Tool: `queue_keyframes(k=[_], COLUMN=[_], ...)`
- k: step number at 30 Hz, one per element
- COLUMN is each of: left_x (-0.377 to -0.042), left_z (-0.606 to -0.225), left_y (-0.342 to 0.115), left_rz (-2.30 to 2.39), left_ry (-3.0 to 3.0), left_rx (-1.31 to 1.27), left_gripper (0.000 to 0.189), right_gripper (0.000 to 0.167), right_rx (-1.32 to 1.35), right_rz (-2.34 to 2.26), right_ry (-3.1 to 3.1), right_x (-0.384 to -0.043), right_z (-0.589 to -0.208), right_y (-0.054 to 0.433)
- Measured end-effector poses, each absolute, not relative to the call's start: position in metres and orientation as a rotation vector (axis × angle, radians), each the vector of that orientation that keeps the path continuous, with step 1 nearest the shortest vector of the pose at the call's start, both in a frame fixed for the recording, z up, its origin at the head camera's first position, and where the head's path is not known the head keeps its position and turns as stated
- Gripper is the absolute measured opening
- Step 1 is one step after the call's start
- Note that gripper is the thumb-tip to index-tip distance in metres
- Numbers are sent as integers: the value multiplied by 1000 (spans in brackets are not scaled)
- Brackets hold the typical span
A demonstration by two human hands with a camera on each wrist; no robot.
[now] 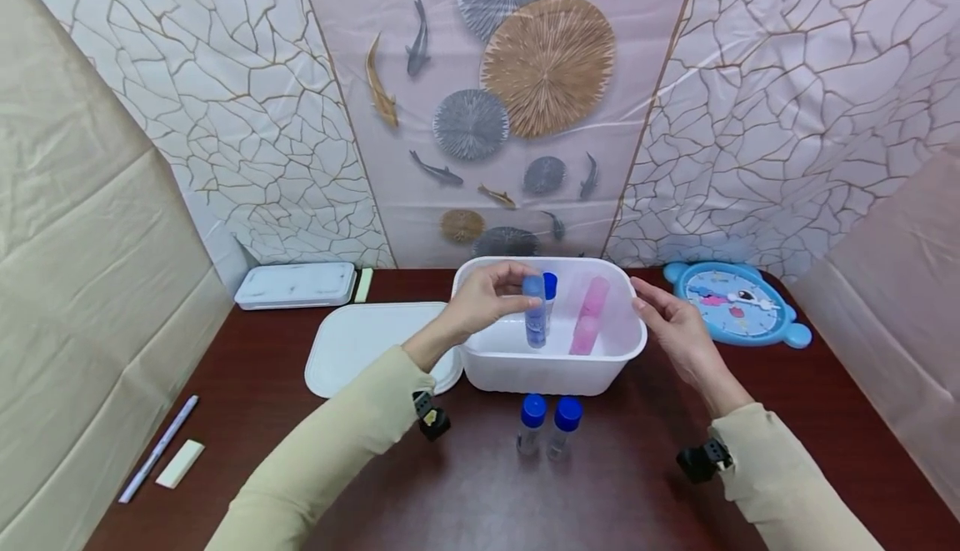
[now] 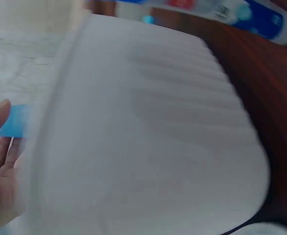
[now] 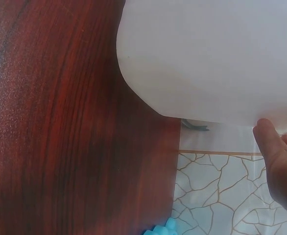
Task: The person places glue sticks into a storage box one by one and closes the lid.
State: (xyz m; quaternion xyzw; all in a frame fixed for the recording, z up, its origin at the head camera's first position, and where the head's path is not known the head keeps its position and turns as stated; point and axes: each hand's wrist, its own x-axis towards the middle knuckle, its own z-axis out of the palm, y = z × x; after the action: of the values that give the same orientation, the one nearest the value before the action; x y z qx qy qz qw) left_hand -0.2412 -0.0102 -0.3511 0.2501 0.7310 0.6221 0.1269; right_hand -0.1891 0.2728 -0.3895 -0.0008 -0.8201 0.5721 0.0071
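Observation:
My left hand (image 1: pixel 487 297) pinches a small clear bottle with a blue cap (image 1: pixel 535 326) over the white plastic tub (image 1: pixel 547 374), the bottle upright. Whether its base touches the tub floor I cannot tell. Behind it inside the tub is another blue-capped bottle (image 1: pixel 551 286). Pink translucent tubes (image 1: pixel 590 318) stand to the right in the tub. My right hand (image 1: pixel 678 330) touches the tub's right rim with thumb and fingers extended. In the left wrist view, the tub wall hides most of the held bottle; its blue cap (image 2: pixel 12 121) shows between thumb and fingers.
Two blue-capped bottles (image 1: pixel 533 412) stand in front of the tub. A white lid (image 1: pixel 367 338) lies to its left. Farther out are a pencil case (image 1: pixel 296 286), a pen (image 1: pixel 159 449), an eraser (image 1: pixel 180 463) and, on the right, a blue toy clock (image 1: pixel 731 301).

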Motion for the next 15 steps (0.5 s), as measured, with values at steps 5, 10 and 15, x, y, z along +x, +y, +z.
queue_keyframes(k=[5, 10, 15], left_x=[-250, -254, -255], left_z=[-373, -375, -376], left_y=[3, 10, 14], left_rz=[1587, 1436, 1387], left_ry=[2179, 2206, 2203], left_rx=[695, 679, 675], left_gripper=[33, 31, 32], right_gripper=[57, 59, 59], right_rx=[-5, -15, -24], right_rz=[1793, 1757, 1759], right_ry=[-2575, -2592, -2592], right_x=[-190, -189, -189], right_z=[-391, -389, -389], right_y=[271, 272, 272])
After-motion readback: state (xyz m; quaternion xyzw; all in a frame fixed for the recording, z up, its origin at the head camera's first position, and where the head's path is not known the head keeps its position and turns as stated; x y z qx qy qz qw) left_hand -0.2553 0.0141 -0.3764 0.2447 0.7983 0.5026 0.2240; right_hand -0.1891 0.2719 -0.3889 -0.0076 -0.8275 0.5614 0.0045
